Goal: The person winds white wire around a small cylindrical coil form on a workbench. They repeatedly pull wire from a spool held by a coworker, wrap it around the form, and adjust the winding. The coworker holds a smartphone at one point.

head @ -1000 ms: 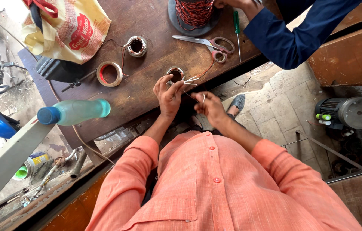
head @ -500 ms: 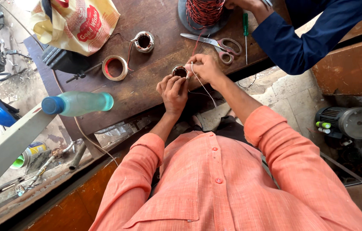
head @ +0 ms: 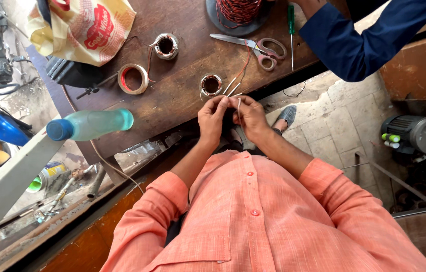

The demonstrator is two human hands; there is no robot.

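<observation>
While both hands meet, left hand (head: 212, 117) grip, right hand (head: 250, 117) grip, pinching thin white wire (head: 238, 105).

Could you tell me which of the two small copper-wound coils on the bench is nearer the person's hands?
The coil at the bench edge, just above the left hand; the other coil sits farther back, beside the tape roll.

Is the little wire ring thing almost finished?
Not finished, it seems. The small coil is wound with copper and sits on the table. In hand: the left hand and right hand pinch its thin white leads together. A second coil, tape and scissors lie unused.
</observation>
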